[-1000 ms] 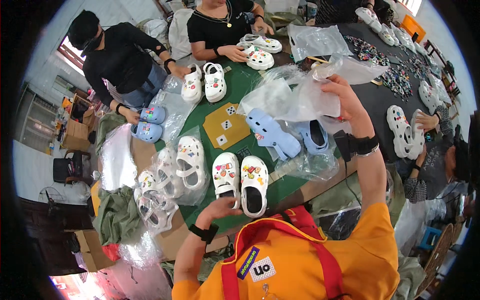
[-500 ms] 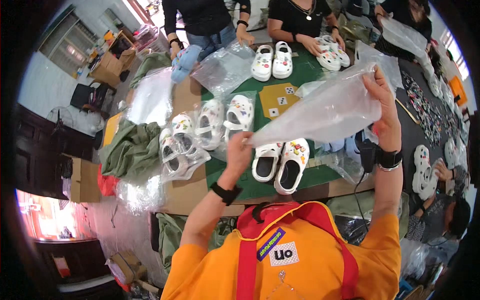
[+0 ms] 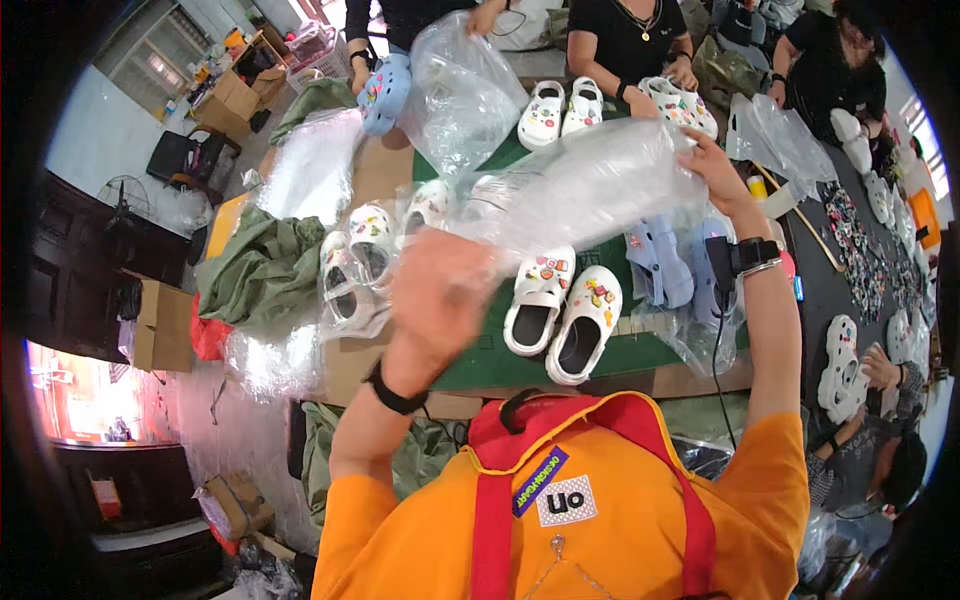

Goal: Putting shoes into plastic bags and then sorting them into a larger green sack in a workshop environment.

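Observation:
A clear plastic bag [image 3: 590, 190] stretches between my hands above the table. My right hand [image 3: 715, 172] grips one end of it, fingers closed on the film. My left hand [image 3: 440, 295] is at the other end, raised and smeared by motion, so its fingers do not show clearly. Below the bag stands a pair of white clogs with colourful charms, the left clog [image 3: 540, 300] beside the right clog [image 3: 583, 325], heels toward me. White clogs in clear bags [image 3: 350, 265] lie left of my left hand. Blue clogs [image 3: 660, 262] in plastic are next to my right forearm.
Across the table, one person holds a blue clog [image 3: 385, 95] and a clear bag [image 3: 460, 100]; another handles white clogs [image 3: 680, 105]. Green cloth [image 3: 265, 270] is heaped at left. Loose charms [image 3: 850, 240] cover the dark table at right. A black cable [image 3: 716, 380] hangs near my right arm.
My left hand has moved left and nearer to me. My right hand has shifted left with the bag. Across the table, the blue clog and another clear bag have been raised.

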Available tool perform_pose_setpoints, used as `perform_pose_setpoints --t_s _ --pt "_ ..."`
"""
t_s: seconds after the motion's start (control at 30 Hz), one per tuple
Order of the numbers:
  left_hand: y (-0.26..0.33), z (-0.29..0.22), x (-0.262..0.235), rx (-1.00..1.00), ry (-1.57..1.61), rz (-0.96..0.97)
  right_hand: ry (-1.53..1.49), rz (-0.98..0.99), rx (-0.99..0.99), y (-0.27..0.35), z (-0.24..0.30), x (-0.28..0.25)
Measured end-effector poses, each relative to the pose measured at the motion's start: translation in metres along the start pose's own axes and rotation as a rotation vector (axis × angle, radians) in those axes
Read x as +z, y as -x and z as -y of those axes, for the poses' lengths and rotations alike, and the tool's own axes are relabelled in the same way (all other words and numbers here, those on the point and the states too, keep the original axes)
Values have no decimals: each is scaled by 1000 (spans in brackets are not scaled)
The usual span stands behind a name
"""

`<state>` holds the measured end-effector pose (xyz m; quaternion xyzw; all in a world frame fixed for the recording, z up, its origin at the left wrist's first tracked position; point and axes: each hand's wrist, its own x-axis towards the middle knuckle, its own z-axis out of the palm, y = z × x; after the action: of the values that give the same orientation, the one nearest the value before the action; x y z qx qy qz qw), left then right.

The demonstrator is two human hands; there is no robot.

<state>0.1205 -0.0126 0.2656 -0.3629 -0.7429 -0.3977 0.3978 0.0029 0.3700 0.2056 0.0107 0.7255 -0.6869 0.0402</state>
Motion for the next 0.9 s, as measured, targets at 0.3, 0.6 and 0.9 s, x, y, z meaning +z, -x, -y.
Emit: perform_pose_setpoints --t_s 0.3,0.6,0.9 --pt "127 -23 190 -229 71 600 509 193 -113 145 -95 72" --pt "144 12 157 -257 349 878 426 2 -20 180 -143 88" --pt "162 54 138 -393 101 955 372 -95 185 171 -122 94"
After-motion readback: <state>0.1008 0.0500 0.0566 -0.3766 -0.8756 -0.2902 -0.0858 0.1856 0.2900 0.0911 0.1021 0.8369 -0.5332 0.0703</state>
